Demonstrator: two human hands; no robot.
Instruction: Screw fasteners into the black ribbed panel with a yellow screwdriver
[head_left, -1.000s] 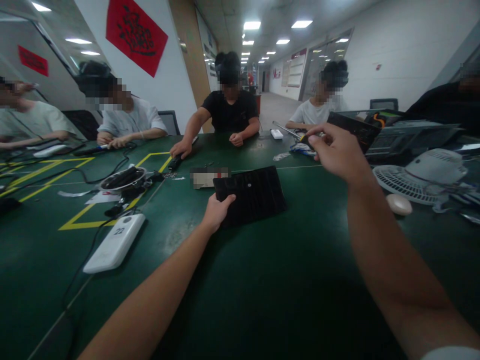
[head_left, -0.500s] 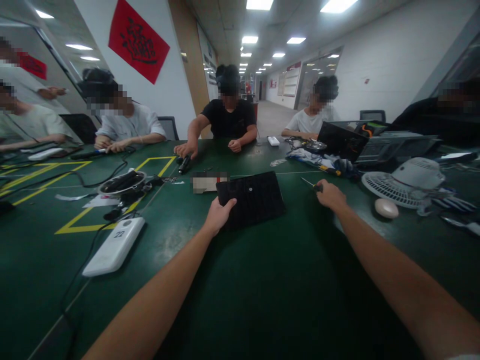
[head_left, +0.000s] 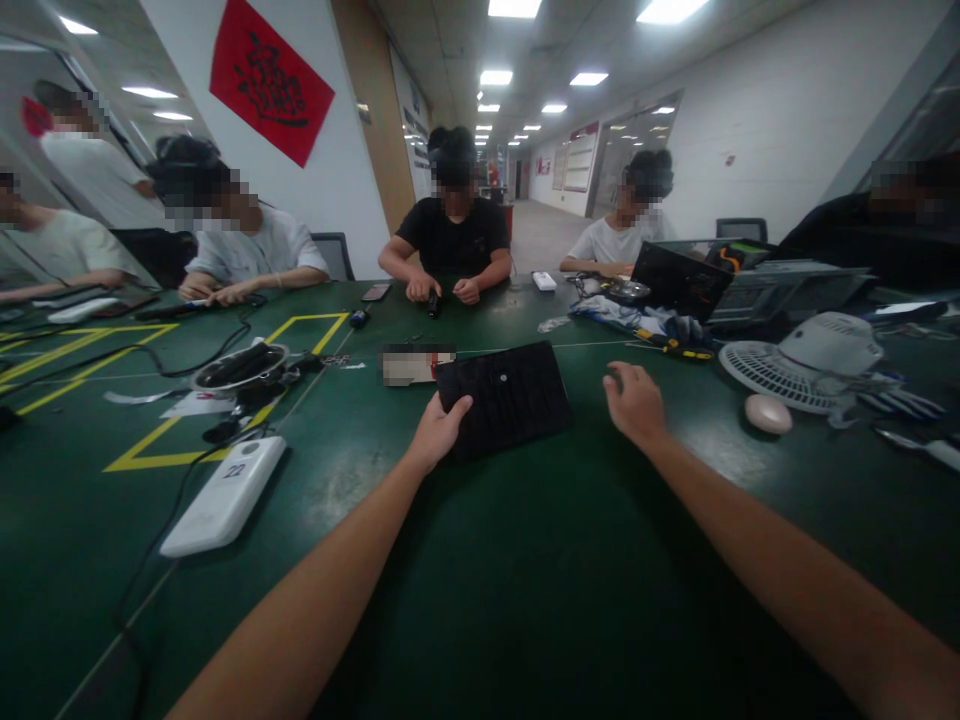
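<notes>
My left hand (head_left: 442, 430) grips the left edge of a flat black case (head_left: 510, 405), thumb on top and fingers underneath. The case has a textured surface and a small silver snap button, and it is tilted above the green table. To its right, my right hand (head_left: 636, 402) is apart from it, fingers loosely curled and spread, with nothing in them. Beyond that hand lies a tool with a yellow and black handle (head_left: 686, 350), a thin shaft beside it. Behind the case sits a small beige and red box (head_left: 409, 366), partly blurred out.
A white power bank (head_left: 225, 500) marked 22 lies on the left with a cable. A round tray of black items (head_left: 240, 368) stands behind it. On the right are a white fan (head_left: 810, 365), a pale computer mouse (head_left: 768, 414) and a cloth (head_left: 611, 312). Several people sit around.
My right hand has let go of the screwdriver and moved left, its fingers opening. The left hand still holds the case. Across the table, a person's hand has drawn a dark object back.
</notes>
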